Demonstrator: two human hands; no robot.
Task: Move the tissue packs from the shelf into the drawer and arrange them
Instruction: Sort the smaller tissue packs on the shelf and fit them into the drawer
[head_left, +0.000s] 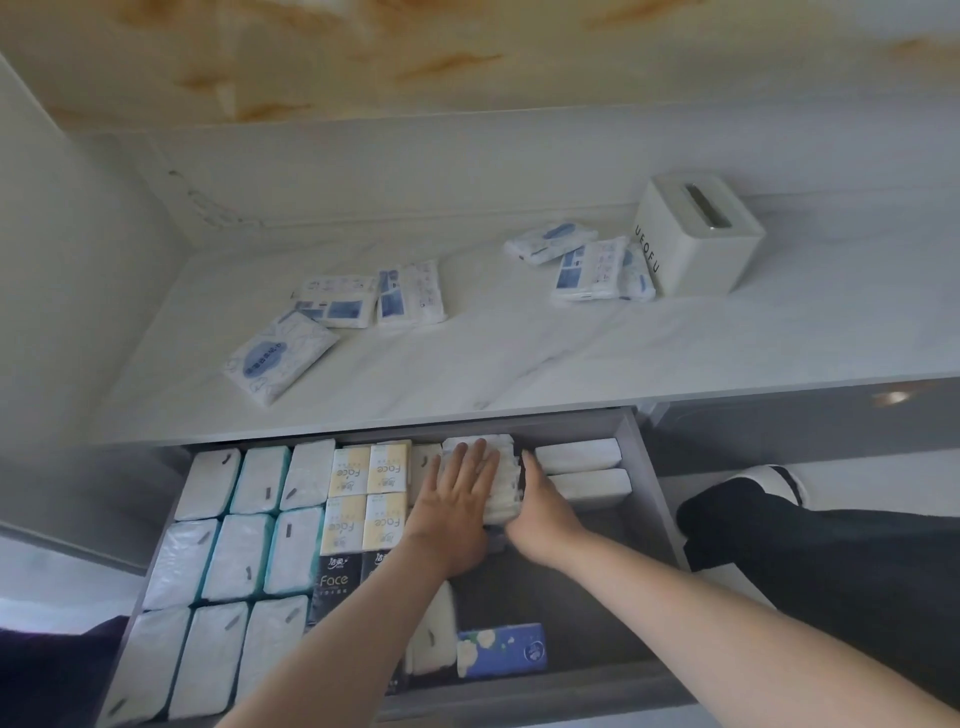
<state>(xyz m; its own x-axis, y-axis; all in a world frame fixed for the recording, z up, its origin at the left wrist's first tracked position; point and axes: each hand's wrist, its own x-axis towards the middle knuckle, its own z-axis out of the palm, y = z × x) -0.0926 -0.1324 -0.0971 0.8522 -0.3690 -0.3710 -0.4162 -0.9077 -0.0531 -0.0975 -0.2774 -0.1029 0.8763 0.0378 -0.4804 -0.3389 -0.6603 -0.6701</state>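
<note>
Item: open drawer (519, 597), both hands on a stack of small tissue packs (511, 483) at its back.

Left hand (457, 499) flat on top of the stack, fingers straight and spread; right hand (540, 514) pressed against the stack's right side, fingers extended. Drawer also holds white packs (249, 545) in rows at left, "Face" packs (363, 493) beside them, and a blue pack (501, 649) near the front. On the shelf (519, 353) above: three loose packs (337, 301) at left, more packs (597, 270) touching a white tissue box (696, 239).
</note>
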